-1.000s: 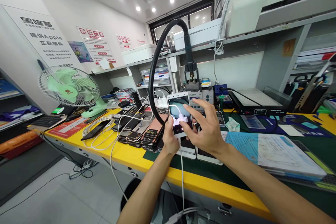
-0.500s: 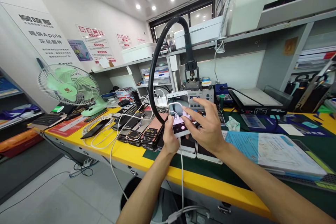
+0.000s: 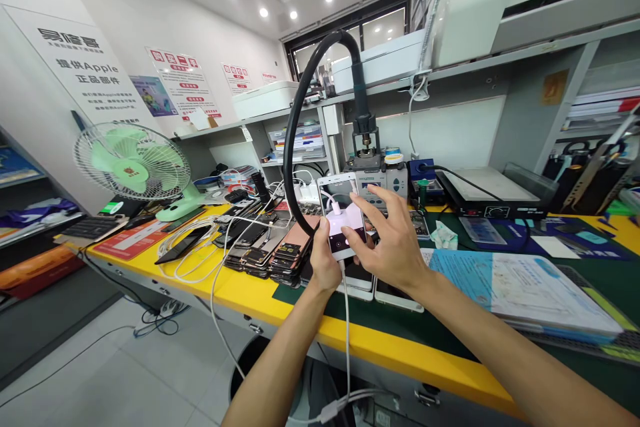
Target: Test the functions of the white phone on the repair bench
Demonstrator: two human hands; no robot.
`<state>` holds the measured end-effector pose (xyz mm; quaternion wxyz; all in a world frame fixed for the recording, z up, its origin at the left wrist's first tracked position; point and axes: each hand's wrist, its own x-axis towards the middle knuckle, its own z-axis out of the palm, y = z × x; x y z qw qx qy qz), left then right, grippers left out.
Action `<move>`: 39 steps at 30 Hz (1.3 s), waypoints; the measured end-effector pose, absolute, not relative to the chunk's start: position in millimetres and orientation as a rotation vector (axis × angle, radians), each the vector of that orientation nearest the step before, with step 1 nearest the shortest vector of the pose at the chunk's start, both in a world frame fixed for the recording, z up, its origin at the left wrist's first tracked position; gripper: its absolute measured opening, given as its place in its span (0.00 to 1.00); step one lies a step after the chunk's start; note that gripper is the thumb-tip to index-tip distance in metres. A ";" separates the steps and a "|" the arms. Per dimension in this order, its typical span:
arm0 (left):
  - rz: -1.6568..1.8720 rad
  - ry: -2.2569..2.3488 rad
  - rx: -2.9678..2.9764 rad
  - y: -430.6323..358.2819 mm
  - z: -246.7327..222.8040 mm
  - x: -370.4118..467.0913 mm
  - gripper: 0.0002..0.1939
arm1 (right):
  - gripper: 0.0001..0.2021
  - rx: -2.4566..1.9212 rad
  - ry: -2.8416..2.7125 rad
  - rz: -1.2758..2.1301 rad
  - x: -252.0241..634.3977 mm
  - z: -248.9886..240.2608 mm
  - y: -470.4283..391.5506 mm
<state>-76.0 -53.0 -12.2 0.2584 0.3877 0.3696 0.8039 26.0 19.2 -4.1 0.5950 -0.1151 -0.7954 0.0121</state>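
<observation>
A white phone (image 3: 343, 197) is held upright by my left hand (image 3: 326, 261), whose thumb lies along its lower left edge. A white cable (image 3: 347, 320) hangs from the phone's bottom. On the lit screen shows a picture with a white plug shape. My right hand (image 3: 397, 237) is over the phone's right side with fingers spread, thumb and index fingertip near or on the screen; it holds nothing. Beneath the hands, white-framed phones (image 3: 400, 297) lie on the green mat (image 3: 425, 330).
Stacked phone parts (image 3: 287, 260) and coiled white cables (image 3: 185, 267) lie left of my hands. A black hose (image 3: 290, 147) arches close behind the phone. Papers (image 3: 530, 287) lie at right, a green fan (image 3: 133, 167) stands at left.
The picture on the screen has changed, with the white plug shape now larger and higher. My right thumb and index finger are farther apart. My left hand has hardly moved.
</observation>
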 end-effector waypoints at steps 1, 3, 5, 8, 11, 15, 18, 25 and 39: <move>2.193 0.986 1.059 -52.7 -12.2 -76.0 0.26 | 0.25 -0.264 -1.847 0.032 25.9 -4.1 19.4; 2.216 0.953 1.069 -52.4 -12.1 -76.1 0.24 | 0.25 -0.260 -1.846 0.037 25.8 -4.2 20.0; 2.222 0.944 1.071 -52.5 -11.9 -76.0 0.24 | 0.24 -0.263 -1.845 0.043 25.7 -4.2 20.4; 2.191 0.950 1.069 -53.0 -11.9 -76.0 0.24 | 0.22 -0.263 -1.832 0.043 25.7 -4.0 20.2; 2.133 0.922 1.057 -53.6 -13.0 -76.5 0.26 | 0.18 -0.252 -1.816 0.030 25.9 -3.4 20.0; 2.045 0.855 1.036 -54.5 -15.2 -77.7 0.27 | 0.15 -0.237 -1.792 0.022 26.3 -3.2 20.9; 1.999 0.852 1.001 -55.4 -14.7 -77.5 0.28 | 0.14 -0.220 -1.779 0.016 26.3 -3.9 22.1; 2.002 0.869 0.983 -55.6 -11.3 -76.2 0.27 | 0.09 -0.165 -1.758 0.008 26.3 -3.9 23.6; 1.989 0.812 1.049 -55.5 -16.9 -79.0 0.25 | 0.13 -0.195 -1.699 -0.016 26.6 -0.7 20.3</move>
